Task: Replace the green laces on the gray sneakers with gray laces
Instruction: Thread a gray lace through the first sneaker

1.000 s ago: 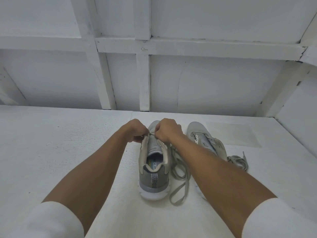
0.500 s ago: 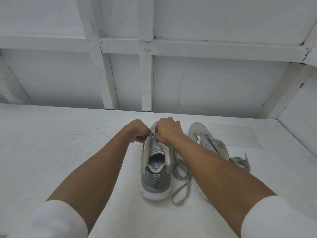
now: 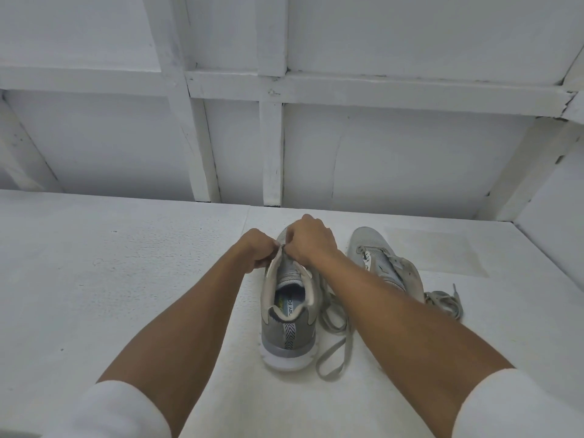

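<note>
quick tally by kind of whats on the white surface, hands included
gray sneakers: 2, near sneaker, far sneaker
lace groups: 2, loose lace, lace bundle
hands: 2, left hand, right hand, both pinching at the near sneaker
total: 6

L forearm point(image 3: 189, 314) and R forearm point(image 3: 398, 311) bare, white sleeves point(image 3: 107, 412) at the elbows, both reaching fwd and converging; L hand point(image 3: 259, 249) and R hand point(image 3: 311, 241) knuckles-up, almost touching; fingers curled under, each pinching a bit of lace point(image 3: 284, 247) betw. them.

Two sneakers point(image 3: 287, 330) point(image 3: 379, 263), two laces point(image 3: 335, 355) point(image 3: 442, 301), two hands point(image 3: 259, 251) point(image 3: 311, 241).
</note>
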{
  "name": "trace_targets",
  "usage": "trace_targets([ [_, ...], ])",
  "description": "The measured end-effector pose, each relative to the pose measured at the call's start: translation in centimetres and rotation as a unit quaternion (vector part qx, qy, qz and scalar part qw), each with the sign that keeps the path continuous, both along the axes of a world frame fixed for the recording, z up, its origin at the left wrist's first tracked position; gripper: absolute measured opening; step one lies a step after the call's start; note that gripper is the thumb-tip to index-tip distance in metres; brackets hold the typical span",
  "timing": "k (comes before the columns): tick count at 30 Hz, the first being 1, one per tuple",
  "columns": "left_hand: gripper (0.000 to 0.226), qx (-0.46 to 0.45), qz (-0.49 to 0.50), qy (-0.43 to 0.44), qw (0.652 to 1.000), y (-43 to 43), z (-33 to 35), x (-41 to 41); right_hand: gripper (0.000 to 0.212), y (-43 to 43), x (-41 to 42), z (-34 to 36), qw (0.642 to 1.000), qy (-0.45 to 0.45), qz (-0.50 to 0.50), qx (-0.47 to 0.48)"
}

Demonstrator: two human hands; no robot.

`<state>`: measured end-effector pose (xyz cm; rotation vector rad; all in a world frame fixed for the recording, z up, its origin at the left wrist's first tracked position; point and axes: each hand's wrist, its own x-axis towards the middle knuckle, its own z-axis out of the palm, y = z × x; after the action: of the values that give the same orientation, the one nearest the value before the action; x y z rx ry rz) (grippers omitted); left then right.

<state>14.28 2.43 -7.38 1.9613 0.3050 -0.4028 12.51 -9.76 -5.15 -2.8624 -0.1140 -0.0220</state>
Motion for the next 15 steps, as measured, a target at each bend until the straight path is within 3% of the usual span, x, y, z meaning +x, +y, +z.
trace_targets([
  [3, 0.027, -0.020, 0.001, 0.001, 1.000, 0.1, -0.2, 0.0, 0.049, -0.7, -0.6, 1.9, 0.987, 0.106, -0.039, 0.111],
  [6, 0.028, -0.081, 0.031, -0.002, 0.996, 0.4, -0.3, 0.1, 0.030, -1.2, -2.0, 2.9, 0.975, 0.196, -0.029, 0.102],
  [8, 0.024, -0.132, 0.064, -0.008, 0.989, 0.6, -0.1, 0.3, 0.016, -1.5, -3.0, 2.3, 0.979, 0.177, -0.040, 0.093],
  [10, 0.023, -0.183, 0.113, -0.030, 0.976, 1.6, 0.5, 1.0, 0.017, -1.9, -3.8, 1.2, 0.978, 0.136, -0.078, 0.139],
  [13, 0.019, -0.295, 0.222, -0.088, 0.925, 5.5, 2.5, 3.2, 0.019, -2.5, -5.1, -0.7, 0.950, 0.075, -0.154, 0.261],
  [15, 0.019, -0.403, 0.309, -0.123, 0.853, 9.1, 5.0, 4.6, 0.022, -2.7, -5.8, -1.8, 0.929, 0.034, -0.192, 0.316],
])
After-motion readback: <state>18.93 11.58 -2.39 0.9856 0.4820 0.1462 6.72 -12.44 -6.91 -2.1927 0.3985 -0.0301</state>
